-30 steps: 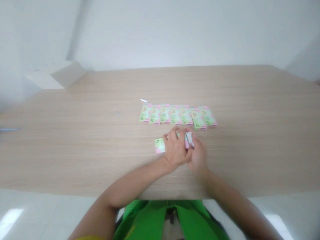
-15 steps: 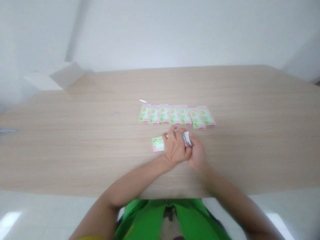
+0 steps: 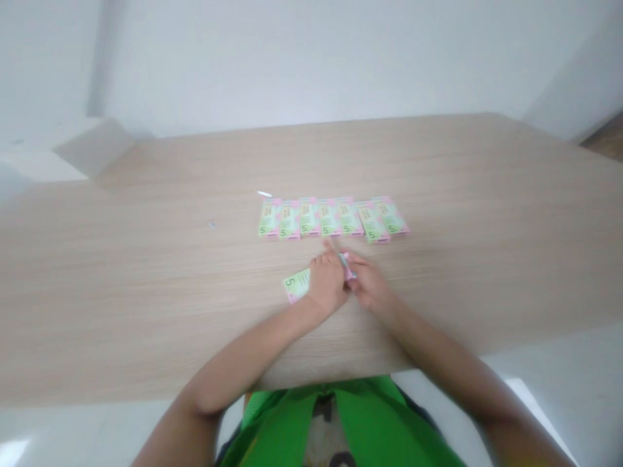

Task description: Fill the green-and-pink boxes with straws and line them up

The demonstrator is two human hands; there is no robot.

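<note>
A small flat green-and-pink box [image 3: 298, 282] with a "5" on it lies tilted under my hands above the table. My left hand [image 3: 328, 280] is closed over its middle, fingers curled, hiding much of it. At the box's right end, where a whitish and pink end part shows, the fingers of my right hand [image 3: 370, 283] are closed on it. Whether that end is open I cannot tell. Just beyond my hands, several similar boxes [image 3: 331, 219] lie side by side in a row, printed face up.
A thin white strip [image 3: 264, 194] lies by the row's left end, and a tiny scrap [image 3: 212, 225] farther left. At the table's [image 3: 146, 272] back left stands a pale box-like thing [image 3: 97, 149]. A white wall [image 3: 311, 58] rises behind the far edge.
My left hand has gone from spread fingers to a curled grip on the box, which is now more tilted. My right fingers have shifted at its right end. The whole view has moved slightly.
</note>
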